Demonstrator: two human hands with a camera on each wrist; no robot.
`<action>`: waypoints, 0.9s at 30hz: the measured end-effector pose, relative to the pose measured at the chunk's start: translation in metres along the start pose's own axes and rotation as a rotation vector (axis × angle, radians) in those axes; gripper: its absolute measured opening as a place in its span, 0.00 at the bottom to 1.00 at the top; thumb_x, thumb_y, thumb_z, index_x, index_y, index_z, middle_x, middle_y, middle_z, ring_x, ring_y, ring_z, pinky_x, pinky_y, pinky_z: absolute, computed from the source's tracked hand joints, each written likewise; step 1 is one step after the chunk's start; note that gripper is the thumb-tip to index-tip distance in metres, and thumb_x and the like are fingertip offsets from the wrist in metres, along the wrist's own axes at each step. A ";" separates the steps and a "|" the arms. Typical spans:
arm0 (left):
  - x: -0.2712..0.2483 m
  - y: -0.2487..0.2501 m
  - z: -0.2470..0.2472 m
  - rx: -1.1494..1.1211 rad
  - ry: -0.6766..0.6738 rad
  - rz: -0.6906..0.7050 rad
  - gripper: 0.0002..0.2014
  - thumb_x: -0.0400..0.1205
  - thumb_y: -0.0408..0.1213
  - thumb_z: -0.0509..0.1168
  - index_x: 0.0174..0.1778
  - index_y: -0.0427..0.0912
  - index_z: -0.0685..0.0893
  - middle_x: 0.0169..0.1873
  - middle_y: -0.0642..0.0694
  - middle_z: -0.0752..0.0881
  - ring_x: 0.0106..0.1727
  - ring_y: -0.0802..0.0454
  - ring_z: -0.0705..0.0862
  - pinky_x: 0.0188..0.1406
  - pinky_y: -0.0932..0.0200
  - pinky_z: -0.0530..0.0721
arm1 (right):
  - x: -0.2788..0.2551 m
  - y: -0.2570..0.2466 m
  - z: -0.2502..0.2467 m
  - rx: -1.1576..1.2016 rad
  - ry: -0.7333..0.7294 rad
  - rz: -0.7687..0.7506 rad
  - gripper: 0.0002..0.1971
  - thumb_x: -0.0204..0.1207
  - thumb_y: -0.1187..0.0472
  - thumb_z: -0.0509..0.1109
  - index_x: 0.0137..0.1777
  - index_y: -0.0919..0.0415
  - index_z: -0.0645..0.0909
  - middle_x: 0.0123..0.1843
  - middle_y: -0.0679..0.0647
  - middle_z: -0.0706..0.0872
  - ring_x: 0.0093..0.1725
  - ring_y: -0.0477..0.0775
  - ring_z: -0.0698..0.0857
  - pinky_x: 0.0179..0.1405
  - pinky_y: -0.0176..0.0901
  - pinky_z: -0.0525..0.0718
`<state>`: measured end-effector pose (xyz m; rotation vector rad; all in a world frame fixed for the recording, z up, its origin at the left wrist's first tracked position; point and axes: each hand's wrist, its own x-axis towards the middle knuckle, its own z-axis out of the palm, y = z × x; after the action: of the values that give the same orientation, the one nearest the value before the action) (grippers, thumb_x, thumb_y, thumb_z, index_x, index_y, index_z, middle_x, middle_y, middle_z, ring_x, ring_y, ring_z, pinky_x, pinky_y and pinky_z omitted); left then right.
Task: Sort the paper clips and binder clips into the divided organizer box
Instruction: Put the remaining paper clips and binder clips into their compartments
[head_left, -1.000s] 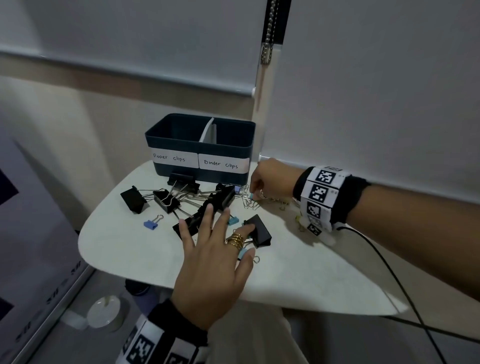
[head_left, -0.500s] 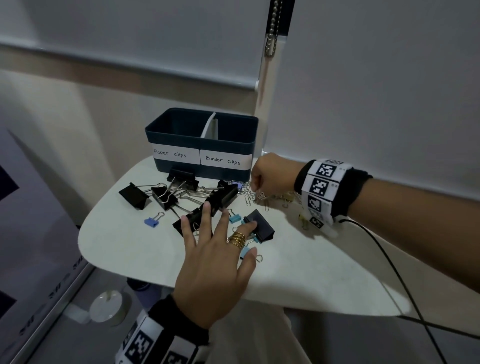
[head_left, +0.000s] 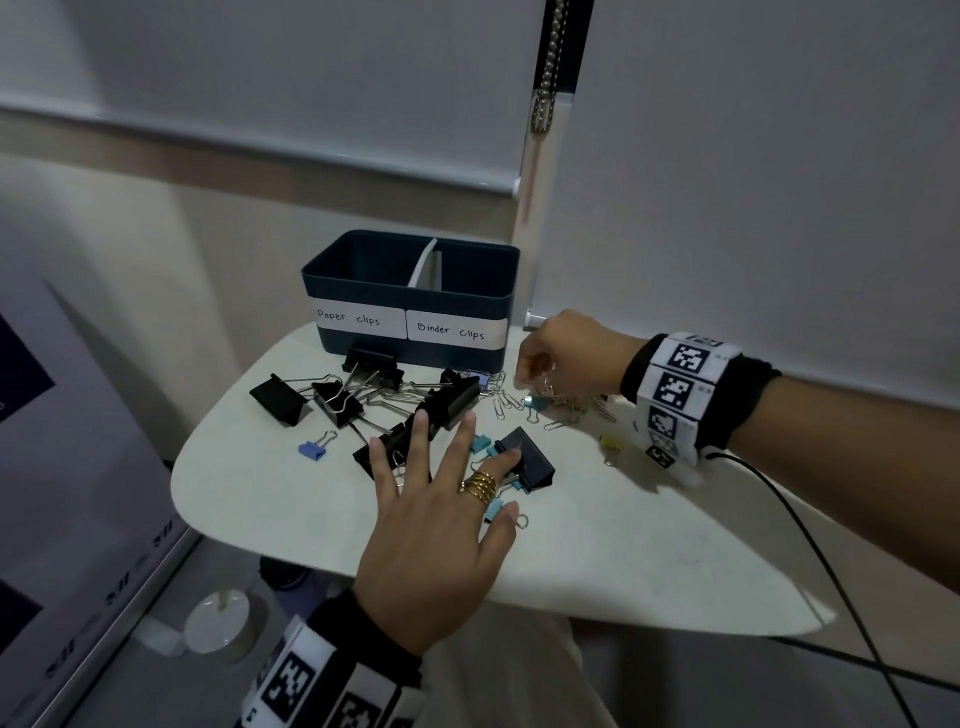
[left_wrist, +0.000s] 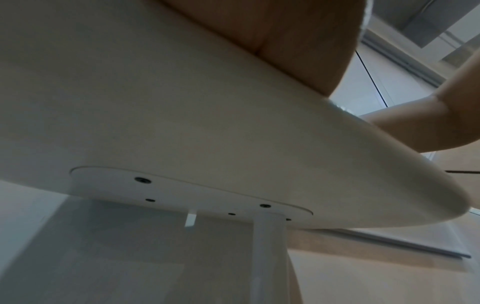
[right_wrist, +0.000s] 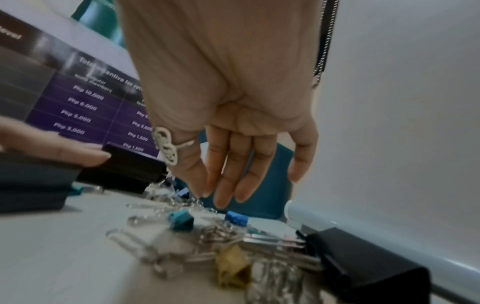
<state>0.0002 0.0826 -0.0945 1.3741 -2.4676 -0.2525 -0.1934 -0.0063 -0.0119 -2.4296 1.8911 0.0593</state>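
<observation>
The dark blue organizer box (head_left: 410, 296) stands at the table's back, its halves labelled "Paper clips" on the left and "Binder clips" on the right. Several large black binder clips (head_left: 452, 400) lie in front of it, with small blue (head_left: 313, 448), teal (head_left: 480, 442) and yellow (head_left: 612, 442) ones around them. My left hand (head_left: 447, 467) lies flat with spread fingers, the ring fingertip on a black binder clip (head_left: 530, 460). My right hand (right_wrist: 205, 193) points down at the silver paper clip pile (head_left: 506, 397), thumb and forefinger tips pinching a paper clip.
The small white table (head_left: 597, 551) ends close to my body, and the left wrist view shows its underside (left_wrist: 182, 123). A black cable (head_left: 810, 540) trails off the right side. The blind's bead chain (head_left: 550, 62) hangs behind the box. A purple poster (right_wrist: 85, 98) stands at left.
Both hands have stayed almost in place. My right hand's fingers have worked slightly within the paper clip pile. My left hand is still flat on the binder clips.
</observation>
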 end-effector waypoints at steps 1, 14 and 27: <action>0.000 0.000 0.000 -0.007 0.005 0.000 0.28 0.77 0.58 0.35 0.76 0.69 0.52 0.81 0.61 0.38 0.81 0.50 0.28 0.73 0.39 0.22 | -0.001 0.003 -0.002 0.010 -0.012 -0.008 0.12 0.72 0.69 0.69 0.51 0.55 0.88 0.49 0.48 0.90 0.44 0.43 0.81 0.50 0.38 0.81; 0.001 0.001 0.000 -0.038 -0.055 0.084 0.30 0.77 0.58 0.32 0.75 0.64 0.62 0.80 0.67 0.48 0.81 0.51 0.28 0.69 0.30 0.22 | -0.010 -0.001 -0.003 -0.120 -0.139 -0.176 0.18 0.72 0.67 0.71 0.61 0.52 0.85 0.56 0.48 0.88 0.45 0.42 0.80 0.46 0.34 0.79; 0.003 0.022 0.002 -0.086 0.004 0.059 0.30 0.75 0.57 0.33 0.64 0.54 0.72 0.80 0.56 0.58 0.83 0.54 0.41 0.68 0.36 0.18 | -0.066 0.008 -0.006 -0.025 -0.150 -0.142 0.10 0.67 0.60 0.76 0.49 0.53 0.88 0.47 0.48 0.90 0.42 0.44 0.81 0.50 0.39 0.83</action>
<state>-0.0195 0.0911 -0.0897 1.2640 -2.4594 -0.3375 -0.2176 0.0553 -0.0016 -2.4899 1.6622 0.2519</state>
